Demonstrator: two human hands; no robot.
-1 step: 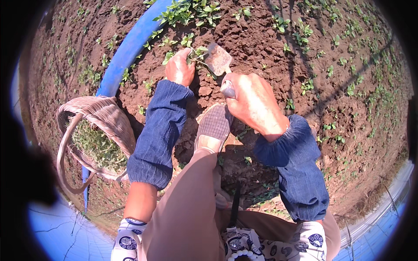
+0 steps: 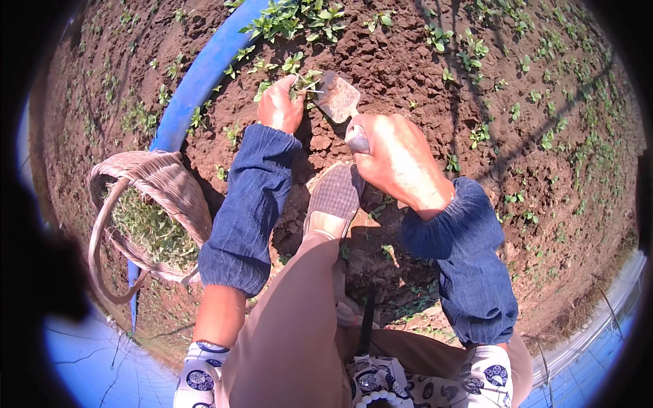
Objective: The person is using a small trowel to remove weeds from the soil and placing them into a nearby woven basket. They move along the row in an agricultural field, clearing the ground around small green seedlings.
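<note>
soil bed (image 2: pixel 422 75): big patch of reddish-brown clods filling most of the view; little green seedlings scattered all over, thicker toward the top edge
blue pipe (image 2: pixel 197 81): fat blue tube curving down the left side of the bed, right past the basket; looks like it marks the bed's border, though I can't tell what it's really for
basket (image 2: pixel 170 187): woven, with a loop handle, sitting on the dirt just left of the left forearm; already got a heap of pulled greens inside; parked close, probably so it's an easy drop
shoe (image 2: pixel 335 197): checked slip-on planted in the dirt between the two forearms; reads like a low squat over the work spot
right hand (image 2: pixel 401 160): clenched round the handle of the trowel, knuckles up, blue sleeve cover bunched at the wrist
left hand (image 2: pixel 280 105): fingers pinched shut on a small weed, right at soil level
trowel (image 2: pixel 338 102): dusty metal blade angled toward the soil just beside the left hand's fingers; tip right by the plant's base, likely to loosen the roots
weed (image 2: pixel 305 80): leafy green clump at the top middle of the bed, touching the left fingertips, blade just to its right
</note>
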